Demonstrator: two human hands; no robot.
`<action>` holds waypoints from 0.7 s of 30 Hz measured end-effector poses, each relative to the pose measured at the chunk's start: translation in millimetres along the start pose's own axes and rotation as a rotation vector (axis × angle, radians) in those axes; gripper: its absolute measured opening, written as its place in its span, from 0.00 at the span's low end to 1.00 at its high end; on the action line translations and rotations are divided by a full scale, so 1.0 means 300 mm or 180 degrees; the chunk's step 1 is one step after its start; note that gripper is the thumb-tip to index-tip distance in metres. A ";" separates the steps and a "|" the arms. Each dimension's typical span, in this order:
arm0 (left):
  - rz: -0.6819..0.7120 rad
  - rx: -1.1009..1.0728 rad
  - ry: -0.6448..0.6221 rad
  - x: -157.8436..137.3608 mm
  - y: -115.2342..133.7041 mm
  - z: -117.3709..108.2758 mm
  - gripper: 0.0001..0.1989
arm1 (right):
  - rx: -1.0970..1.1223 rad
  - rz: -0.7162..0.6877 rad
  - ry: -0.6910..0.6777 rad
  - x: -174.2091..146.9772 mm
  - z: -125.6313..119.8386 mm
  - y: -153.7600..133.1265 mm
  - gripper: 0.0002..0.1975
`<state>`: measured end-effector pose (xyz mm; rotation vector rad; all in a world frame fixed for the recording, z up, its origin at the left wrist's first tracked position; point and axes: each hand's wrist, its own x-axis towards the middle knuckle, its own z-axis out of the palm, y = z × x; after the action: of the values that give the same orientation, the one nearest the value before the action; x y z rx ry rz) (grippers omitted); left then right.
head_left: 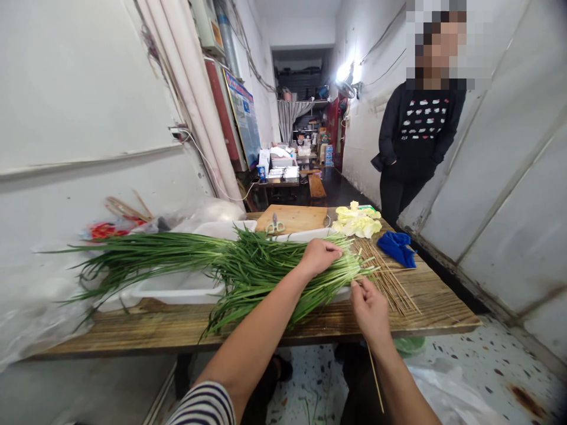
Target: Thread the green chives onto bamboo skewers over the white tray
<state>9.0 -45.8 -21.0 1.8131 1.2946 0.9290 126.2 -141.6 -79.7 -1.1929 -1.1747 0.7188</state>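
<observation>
Chives point(266, 257) lay beneath the left hand point(321, 257), which pinched their pale ends; right hand point(370, 307), beside it, pinched a bamboo skewer point(375, 379). Step judged: skewering; next move likely needed steady alignment.

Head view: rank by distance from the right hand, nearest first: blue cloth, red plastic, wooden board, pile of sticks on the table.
From the right hand:
1. Pile of sticks: right beside it, on the tabletop.
2. Blue cloth: just past the sticks, toward the right edge.
3. Wooden board: far side of the table.
4. Red plastic: far left.
</observation>
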 end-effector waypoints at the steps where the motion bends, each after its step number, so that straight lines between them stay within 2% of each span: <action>1: -0.0004 0.0017 -0.0005 -0.001 0.001 0.000 0.12 | -0.0023 0.0003 -0.0006 0.000 -0.001 -0.002 0.22; 21: 0.0182 0.0405 -0.0234 0.001 0.016 -0.013 0.12 | -0.0167 -0.0060 -0.0021 0.007 -0.002 0.009 0.20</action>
<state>7.9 -46.2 -15.0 1.9726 1.2875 0.8183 127.8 -139.2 -81.5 -1.2223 -1.2151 0.6817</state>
